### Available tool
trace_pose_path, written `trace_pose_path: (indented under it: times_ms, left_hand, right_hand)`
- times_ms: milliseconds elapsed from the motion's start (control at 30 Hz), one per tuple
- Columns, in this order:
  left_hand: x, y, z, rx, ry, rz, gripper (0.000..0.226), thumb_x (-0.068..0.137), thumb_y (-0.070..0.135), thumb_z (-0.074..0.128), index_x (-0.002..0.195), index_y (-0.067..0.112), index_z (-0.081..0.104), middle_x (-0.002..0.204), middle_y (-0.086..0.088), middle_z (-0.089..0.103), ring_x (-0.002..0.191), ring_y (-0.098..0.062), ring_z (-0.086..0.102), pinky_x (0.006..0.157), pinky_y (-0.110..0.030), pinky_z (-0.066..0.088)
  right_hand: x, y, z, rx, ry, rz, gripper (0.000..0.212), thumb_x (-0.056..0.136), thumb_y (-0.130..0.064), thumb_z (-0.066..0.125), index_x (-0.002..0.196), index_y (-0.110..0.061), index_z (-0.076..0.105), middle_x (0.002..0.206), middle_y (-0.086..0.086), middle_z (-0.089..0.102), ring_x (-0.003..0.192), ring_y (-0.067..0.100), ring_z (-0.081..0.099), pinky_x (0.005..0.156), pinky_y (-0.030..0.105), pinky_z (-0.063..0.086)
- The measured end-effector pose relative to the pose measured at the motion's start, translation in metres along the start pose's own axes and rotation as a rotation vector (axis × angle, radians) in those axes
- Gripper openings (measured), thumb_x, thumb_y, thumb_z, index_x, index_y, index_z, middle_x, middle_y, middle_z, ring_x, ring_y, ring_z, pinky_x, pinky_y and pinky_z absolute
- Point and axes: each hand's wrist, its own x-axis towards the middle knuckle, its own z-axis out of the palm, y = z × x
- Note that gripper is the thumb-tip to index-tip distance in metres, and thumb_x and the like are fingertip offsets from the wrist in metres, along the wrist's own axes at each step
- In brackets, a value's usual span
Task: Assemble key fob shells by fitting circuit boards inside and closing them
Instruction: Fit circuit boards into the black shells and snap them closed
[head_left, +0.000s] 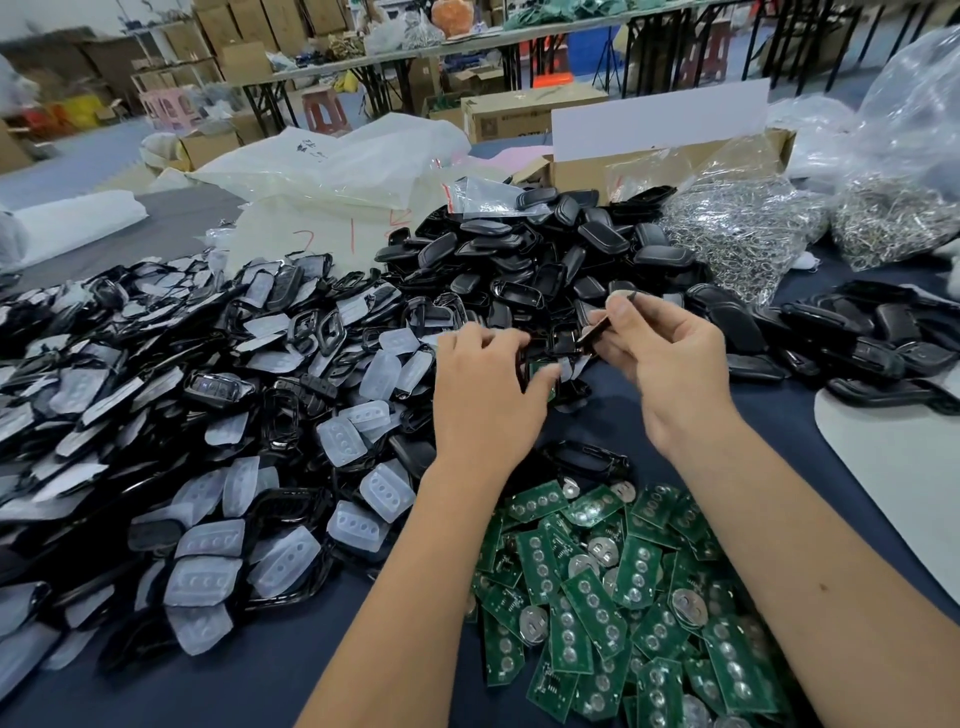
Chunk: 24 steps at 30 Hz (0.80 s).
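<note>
A: What is held at the centre of the figure?

B: A black key fob shell (540, 364), with a green circuit board (543, 375) seated inside, is gripped in the curled fingers of the left hand (485, 395), above the dark blue table (234, 686). A second black shell piece (597, 330), thin and seen edge-on, is pinched between thumb and fingertips of the right hand (670, 369), just beside the first. Two hands are shown; each is closed on one part.

A: How are the supplies laid out?

B: Four heaps are seen. Green circuit boards (623, 597), each marked with a row of round silver contacts and some fitted with a coin cell, are heaped between the forearms; they are too many to be counted. Black frames fitted with translucent button pads (208, 467) are spread to the left. Glossy black shell backs (530, 260) are piled behind the hands, and a smaller heap of black shells (857, 338) is placed to the right. Two clear bags of metal parts (753, 228) are set at the far right.
</note>
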Motion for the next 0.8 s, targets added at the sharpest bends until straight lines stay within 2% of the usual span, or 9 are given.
trace_pose_path:
  times_ms: [67,133,200,300,367,433,500,700,800]
  left_hand:
    - [-0.001,-0.005,0.003,0.000,-0.081,-0.063,0.044,0.090,0.051,0.073,0.126,0.025,0.071,0.117,0.000,0.053,0.120,-0.022,0.039,0.097,-0.027,0.034]
    - [0.001,-0.006,0.003,-0.063,-0.095,-0.091,0.041,0.087,0.047,0.078,0.123,0.028,0.071,0.113,0.005,0.050,0.120,-0.021,0.040,0.094,-0.024,0.031]
    - [0.003,-0.005,0.002,-0.144,-0.070,-0.106,0.037,0.084,0.040,0.084,0.118,0.028,0.073,0.111,0.006,0.055,0.118,-0.019,0.048,0.096,-0.026,0.037]
    - [0.004,-0.008,0.000,-0.273,-0.028,-0.143,0.032,0.082,0.026,0.086,0.112,0.028,0.075,0.105,0.008,0.068,0.103,-0.012,0.062,0.095,-0.034,0.050]
    - [0.003,-0.010,0.000,-0.358,0.006,-0.191,0.027,0.082,0.019,0.085,0.103,0.033,0.074,0.092,0.015,0.068,0.090,-0.001,0.062,0.085,-0.024,0.052]
    - [0.003,-0.011,-0.001,-0.410,0.049,-0.220,0.033,0.083,0.014,0.084,0.087,0.041,0.067,0.082,0.019,0.063,0.082,0.007,0.060,0.070,-0.009,0.046]
    - [0.003,-0.012,-0.001,-0.445,0.075,-0.234,0.039,0.084,0.012,0.083,0.079,0.043,0.060,0.078,0.019,0.061,0.079,0.012,0.057,0.066,-0.005,0.043]
    - [0.007,-0.012,-0.005,-0.514,0.129,-0.228,0.024,0.091,0.026,0.078,0.086,0.041,0.061,0.079,0.011,0.067,0.068,-0.002,0.062,0.060,-0.014,0.049]
    - [0.008,-0.009,-0.006,-0.761,0.047,-0.296,0.011,0.096,0.024,0.073,0.097,0.028,0.062,0.085,-0.005,0.072,0.062,-0.020,0.072,0.053,-0.029,0.055]
  right_hand:
    - [0.003,-0.002,-0.003,0.062,-0.021,0.056,0.010,0.097,-0.018,0.072,0.101,-0.009,0.076,0.092,0.008,0.080,0.095,0.019,0.076,0.087,0.031,0.061]
    - [0.003,-0.003,-0.004,0.104,-0.065,0.107,0.012,0.098,-0.018,0.070,0.102,-0.008,0.076,0.097,0.009,0.080,0.098,0.019,0.074,0.086,0.029,0.061]
    - [0.003,-0.003,-0.005,0.120,-0.115,0.136,0.018,0.094,-0.022,0.071,0.105,-0.008,0.075,0.103,0.010,0.079,0.097,0.018,0.073,0.085,0.027,0.060]
    - [0.003,-0.003,-0.006,0.130,-0.173,0.151,0.038,0.082,-0.028,0.074,0.111,-0.004,0.074,0.100,0.007,0.075,0.088,0.014,0.070,0.084,0.027,0.060]
    - [0.003,-0.003,-0.007,0.117,-0.201,0.159,0.040,0.080,-0.028,0.074,0.112,-0.004,0.073,0.096,0.006,0.073,0.083,0.011,0.069,0.083,0.026,0.059]
    - [0.002,-0.002,-0.007,0.108,-0.228,0.172,0.037,0.081,-0.027,0.073,0.111,-0.004,0.074,0.097,0.008,0.070,0.082,0.011,0.067,0.082,0.025,0.059]
    - [0.002,0.000,-0.007,0.094,-0.253,0.182,0.035,0.082,-0.025,0.073,0.111,-0.005,0.074,0.094,0.006,0.073,0.081,0.009,0.068,0.082,0.025,0.059]
    - [-0.002,-0.001,-0.005,0.049,-0.337,0.182,0.036,0.084,-0.021,0.071,0.115,-0.003,0.073,0.100,0.008,0.076,0.093,0.015,0.072,0.085,0.026,0.060]
    - [-0.004,-0.002,-0.004,0.019,-0.376,0.161,0.034,0.085,-0.021,0.071,0.114,-0.003,0.074,0.105,0.013,0.074,0.099,0.019,0.070,0.092,0.032,0.060]
